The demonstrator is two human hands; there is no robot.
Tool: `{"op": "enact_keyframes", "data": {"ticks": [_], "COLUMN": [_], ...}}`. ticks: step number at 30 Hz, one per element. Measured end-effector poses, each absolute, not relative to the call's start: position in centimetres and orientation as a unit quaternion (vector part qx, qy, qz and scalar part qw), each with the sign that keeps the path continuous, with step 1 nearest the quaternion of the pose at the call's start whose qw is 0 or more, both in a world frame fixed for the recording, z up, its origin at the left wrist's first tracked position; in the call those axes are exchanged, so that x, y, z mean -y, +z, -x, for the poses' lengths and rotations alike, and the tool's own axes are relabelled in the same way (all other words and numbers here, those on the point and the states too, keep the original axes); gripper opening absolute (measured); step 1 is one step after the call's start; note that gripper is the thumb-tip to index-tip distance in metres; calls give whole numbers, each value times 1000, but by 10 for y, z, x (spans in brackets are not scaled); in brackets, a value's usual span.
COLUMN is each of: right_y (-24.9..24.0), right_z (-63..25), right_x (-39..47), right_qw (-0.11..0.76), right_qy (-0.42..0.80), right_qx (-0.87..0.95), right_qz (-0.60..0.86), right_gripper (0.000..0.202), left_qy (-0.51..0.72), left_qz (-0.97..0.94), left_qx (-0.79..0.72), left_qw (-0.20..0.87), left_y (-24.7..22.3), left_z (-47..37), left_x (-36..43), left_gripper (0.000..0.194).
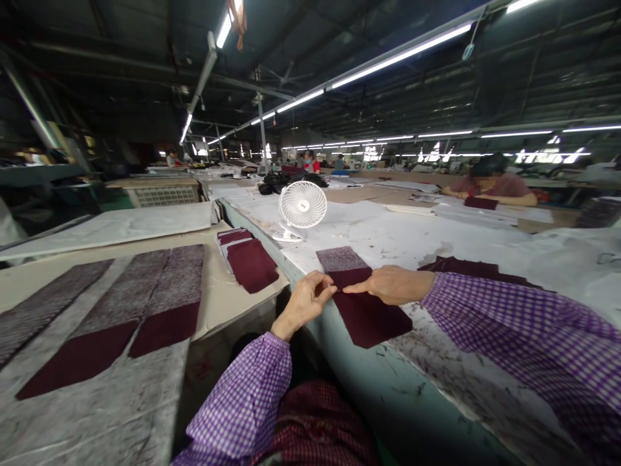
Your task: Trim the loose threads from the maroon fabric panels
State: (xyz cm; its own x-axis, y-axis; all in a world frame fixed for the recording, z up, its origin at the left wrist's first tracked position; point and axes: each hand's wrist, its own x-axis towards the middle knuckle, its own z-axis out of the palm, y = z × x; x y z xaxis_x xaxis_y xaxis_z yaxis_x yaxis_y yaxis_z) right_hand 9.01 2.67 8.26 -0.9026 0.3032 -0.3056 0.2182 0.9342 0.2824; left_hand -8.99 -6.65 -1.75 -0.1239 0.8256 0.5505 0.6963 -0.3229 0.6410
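Note:
A maroon fabric piece (pixel 371 318) lies over the near edge of the white table, its lower part hanging past the edge. Beyond it, a speckled grey section (pixel 343 258) adjoins the maroon cloth. My left hand (pixel 306 299) is at the left edge of the cloth, thumb and fingertips pinched together on it. From the right, my right hand (pixel 395 285) reaches across with its index finger stretched out and touching the cloth beside the left fingertips; its other fingers are curled in. Whether that hand grips anything is hidden.
A white clip fan (pixel 303 206) stands beyond the cloth. Stacked maroon pieces (pixel 252 264) lie on the left table, near several grey-and-maroon panels (pixel 165 327). More maroon cloth (pixel 466 266) lies right, behind my forearm. A co-worker (pixel 502 184) sits across the table at right.

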Motion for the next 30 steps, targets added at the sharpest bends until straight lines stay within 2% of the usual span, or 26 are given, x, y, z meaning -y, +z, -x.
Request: {"op": "enact_keyframes", "data": {"ticks": [2, 9, 15, 17, 22, 25, 30], "right_y": [82, 90, 88, 86, 75, 49, -2], "right_z": [-90, -82, -76, -75, -84, -100, -121], "right_x": [-29, -29, -20, -17, -17, -37, -99], "right_qw": [176, 209, 203, 192, 102, 46, -87], "right_qy": [118, 129, 197, 206, 212, 182, 100], "right_qx": [-968, -965, -958, -958, -968, -974, -980], "right_qz": [-133, -95, -49, -49, -90, -125, -146], "right_gripper": [59, 63, 73, 73, 61, 53, 36], "left_qy": [465, 434, 512, 529, 472, 370, 345], "left_qz": [-668, -704, -678, -659, -675, -726, -721], "left_qx": [-579, -559, -526, -534, -562, -573, -595], "left_qw": [46, -55, 33, 21, -74, -88, -87], "left_y": [-20, -31, -35, -35, -34, -36, -37], "left_z": [89, 86, 97, 96, 75, 67, 71], "left_x": [65, 68, 73, 74, 82, 86, 88], "left_gripper": [7, 22, 25, 25, 40, 41, 41]}}
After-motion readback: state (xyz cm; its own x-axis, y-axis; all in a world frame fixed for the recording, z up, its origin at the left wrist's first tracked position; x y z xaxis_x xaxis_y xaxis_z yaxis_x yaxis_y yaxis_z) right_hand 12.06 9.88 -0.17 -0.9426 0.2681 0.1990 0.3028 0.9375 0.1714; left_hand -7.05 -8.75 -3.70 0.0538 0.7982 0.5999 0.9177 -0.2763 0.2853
